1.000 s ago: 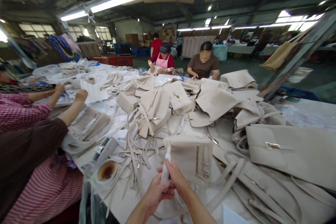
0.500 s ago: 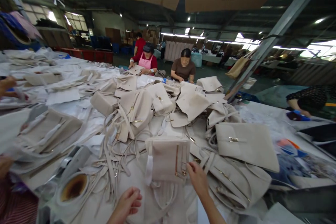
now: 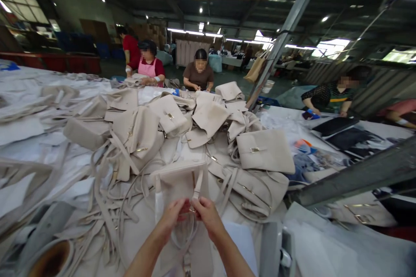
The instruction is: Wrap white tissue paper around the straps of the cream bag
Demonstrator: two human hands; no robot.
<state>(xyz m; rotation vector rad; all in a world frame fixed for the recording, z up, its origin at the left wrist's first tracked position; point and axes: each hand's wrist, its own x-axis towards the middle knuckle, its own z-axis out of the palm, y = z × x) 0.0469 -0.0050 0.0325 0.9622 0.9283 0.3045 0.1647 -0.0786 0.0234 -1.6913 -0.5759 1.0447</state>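
- From my feed, the bag lies straight in front of me, near edge toward my wrists, with other bags heaped beyond and to its right.
- My right hand has thumb and forefinger closed on the strap beside its metal fitting.
- My left hand meets it there, fingers curled; I can't tell whether they grip anything.
- To handle this well, I'd pinch close to the metal, keep the strap flat and untwisted, and pull gently, since this material would likely crease.
- I'd also steer clear of the white wrapping on the bag's left side.
- Half a second ago my hands were apart, the left one loose and low; now they meet at the strap, and the view has swung right.
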